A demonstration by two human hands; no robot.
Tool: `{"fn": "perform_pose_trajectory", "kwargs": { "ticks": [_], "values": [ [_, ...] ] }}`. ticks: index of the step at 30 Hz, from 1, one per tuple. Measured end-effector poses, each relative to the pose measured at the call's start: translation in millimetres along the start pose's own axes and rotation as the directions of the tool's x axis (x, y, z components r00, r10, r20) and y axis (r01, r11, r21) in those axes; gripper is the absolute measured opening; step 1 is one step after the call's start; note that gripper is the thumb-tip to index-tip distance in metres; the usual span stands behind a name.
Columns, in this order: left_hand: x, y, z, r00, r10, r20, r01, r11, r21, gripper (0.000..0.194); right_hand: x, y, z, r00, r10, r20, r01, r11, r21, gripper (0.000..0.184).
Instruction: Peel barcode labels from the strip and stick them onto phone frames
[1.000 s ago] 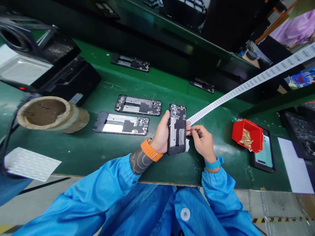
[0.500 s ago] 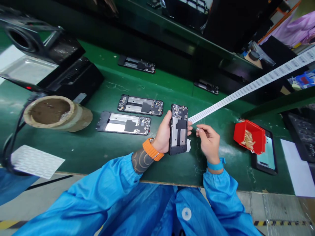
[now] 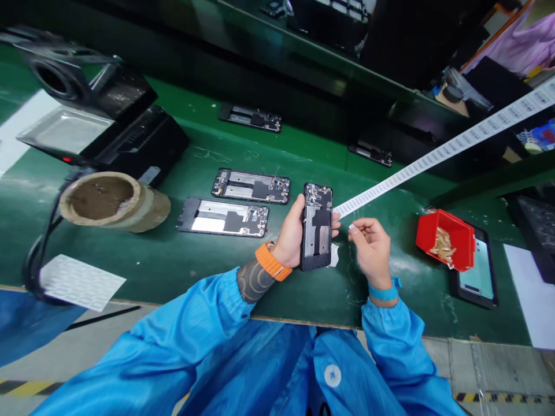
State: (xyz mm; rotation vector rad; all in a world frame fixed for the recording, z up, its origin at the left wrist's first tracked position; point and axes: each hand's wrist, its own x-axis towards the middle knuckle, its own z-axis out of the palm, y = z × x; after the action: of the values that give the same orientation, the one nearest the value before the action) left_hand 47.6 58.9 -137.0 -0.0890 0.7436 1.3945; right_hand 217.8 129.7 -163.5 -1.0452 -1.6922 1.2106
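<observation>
My left hand (image 3: 291,237) is wrapped round an opened phone (image 3: 318,226), upright with its circuit board at the top and bare metal frame below. Between thumb and forefinger, my right hand (image 3: 372,248) pinches a small white sticker (image 3: 351,227), a little to the right of the phone. A long strip of printed labels (image 3: 399,177) runs from behind the phone up to the right. Beneath the phone's right edge a white scrap (image 3: 334,255) shows in part. Two more opened phones, a rear one (image 3: 250,186) and a front one (image 3: 222,218), lie to the left.
On the left stand a brown cardboard roll (image 3: 115,201) and a black machine (image 3: 143,138). A label sheet (image 3: 82,282) lies at the front left. To the right, a red bin (image 3: 446,240) with tan pieces rests by a dark-framed device (image 3: 480,271). Further phones (image 3: 251,117) lie at the back.
The view has shifted slightly, so the bench things appear a little further right. Both hands keep nearly the same pose, and the sticker in the right fingertips shows more clearly.
</observation>
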Motion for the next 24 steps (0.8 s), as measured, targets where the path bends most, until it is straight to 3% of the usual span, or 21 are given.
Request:
{"fn": "perform_pose_trajectory", "kwargs": {
  "ticks": [10,24],
  "values": [
    [-0.2,-0.5,0.3,1.000,0.020,0.006,-0.020,0.999,-0.026,0.073,-1.9,-3.1,1.4,0.997,-0.032,0.069,0.027,0.996,0.080,0.016],
    [1.2,-2.9,-1.5,1.000,-0.001,0.005,0.001,1.000,-0.005,0.075,-3.4,-4.8,0.0,0.997,-0.005,0.074,0.005,1.000,0.010,0.014]
  ]
}}
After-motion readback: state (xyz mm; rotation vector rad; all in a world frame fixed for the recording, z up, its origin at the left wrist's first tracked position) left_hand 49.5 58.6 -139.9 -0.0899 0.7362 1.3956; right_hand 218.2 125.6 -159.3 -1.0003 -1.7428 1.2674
